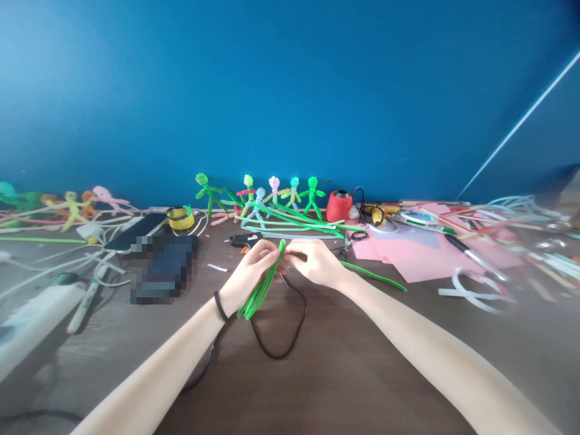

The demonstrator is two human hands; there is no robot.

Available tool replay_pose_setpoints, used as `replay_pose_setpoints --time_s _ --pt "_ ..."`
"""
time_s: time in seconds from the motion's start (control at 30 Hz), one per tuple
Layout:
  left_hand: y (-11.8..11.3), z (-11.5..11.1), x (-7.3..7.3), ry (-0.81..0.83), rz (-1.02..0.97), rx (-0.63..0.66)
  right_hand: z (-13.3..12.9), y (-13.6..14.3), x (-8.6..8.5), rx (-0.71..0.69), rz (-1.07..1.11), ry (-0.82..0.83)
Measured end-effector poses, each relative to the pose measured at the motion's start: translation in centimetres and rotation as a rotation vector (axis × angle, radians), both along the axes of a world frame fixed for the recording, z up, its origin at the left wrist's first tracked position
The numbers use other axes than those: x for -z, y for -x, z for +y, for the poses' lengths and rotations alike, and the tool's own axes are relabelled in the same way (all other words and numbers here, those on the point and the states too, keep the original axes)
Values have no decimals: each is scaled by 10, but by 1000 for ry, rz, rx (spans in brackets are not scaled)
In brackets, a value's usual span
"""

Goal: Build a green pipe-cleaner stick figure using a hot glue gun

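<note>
A bundle of green pipe cleaners (259, 296) hangs down from my left hand (256, 263), which is closed around it just below its upper end. My right hand (312, 260) pinches at the top of the bundle, close against the left fingertips. From under the right hand one green pipe cleaner (374, 275) stretches out to the right over the table. Its inner end is hidden by my fingers. Just behind the left hand lies a black glue gun (244, 240), and its black cord (290, 355) loops on the table below my hands.
Several pipe-cleaner figures (312, 196) stand along the blue wall, with loose green pipe cleaners (308, 219) before them. Phones (140, 232), cables and yellow tape (180, 219) lie left. Pink paper (412, 260), scissors (344, 248), a pen (471, 254) and a red spool-like object (339, 206) are right.
</note>
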State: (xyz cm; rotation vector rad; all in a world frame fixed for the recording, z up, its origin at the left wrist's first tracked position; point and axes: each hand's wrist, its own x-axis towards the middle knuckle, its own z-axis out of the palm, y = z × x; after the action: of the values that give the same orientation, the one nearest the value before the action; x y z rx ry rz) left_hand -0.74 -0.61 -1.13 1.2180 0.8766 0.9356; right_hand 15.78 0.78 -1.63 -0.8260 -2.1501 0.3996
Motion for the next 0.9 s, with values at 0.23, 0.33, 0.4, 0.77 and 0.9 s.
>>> replay_pose_setpoints --time_s 0.23,0.33,0.4,0.77,0.9 --pt "-6 0 -2 -185 169 -108 -4 4 -2 51 -105 2" --pt "-6 1 -2 -167 107 -97 -3 5 -3 56 -63 53" --pt "-6 1 -2 -113 36 -80 -3 5 -3 59 -38 90" --pt "8 14 1 200 -216 165 -4 1 -8 47 -49 159" --pt "12 17 1 175 -187 187 -6 0 -11 30 -50 152"
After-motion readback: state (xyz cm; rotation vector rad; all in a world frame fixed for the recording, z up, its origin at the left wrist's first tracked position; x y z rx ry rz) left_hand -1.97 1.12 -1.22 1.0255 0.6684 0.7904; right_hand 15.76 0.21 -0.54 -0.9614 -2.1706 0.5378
